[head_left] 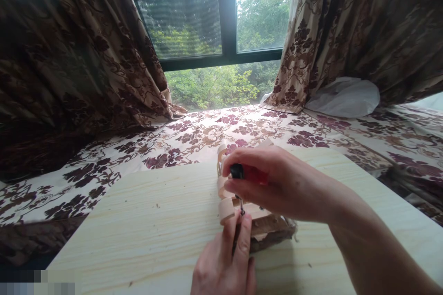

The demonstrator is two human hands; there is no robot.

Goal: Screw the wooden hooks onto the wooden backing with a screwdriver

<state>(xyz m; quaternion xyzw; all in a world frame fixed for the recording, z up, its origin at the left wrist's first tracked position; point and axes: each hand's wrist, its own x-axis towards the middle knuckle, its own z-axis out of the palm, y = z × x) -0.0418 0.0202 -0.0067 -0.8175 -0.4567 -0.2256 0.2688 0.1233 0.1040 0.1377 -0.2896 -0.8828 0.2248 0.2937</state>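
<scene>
My right hand (277, 182) is wrapped around a screwdriver with a black and red handle (237, 170). Its metal shaft (241, 203) points down at a small dark screw (242, 212). From the near side, my left hand (228, 253) reaches up with two fingertips on either side of the screw, seeming to steady it; the thumb is hidden. Under both hands lies a light wooden assembly (226, 208) with rounded pieces along its left side. A brown, torn-looking covering (273, 236) shows along its near edge. My right hand hides much of the assembly.
The pale wood-grain tabletop (155, 221) carries small dark specks. Behind it spreads a flower-patterned cloth (207, 131) below a window (228, 23). Patterned curtains (104, 46) hang at both sides, and a white plastic bag (346, 97) lies at the back right.
</scene>
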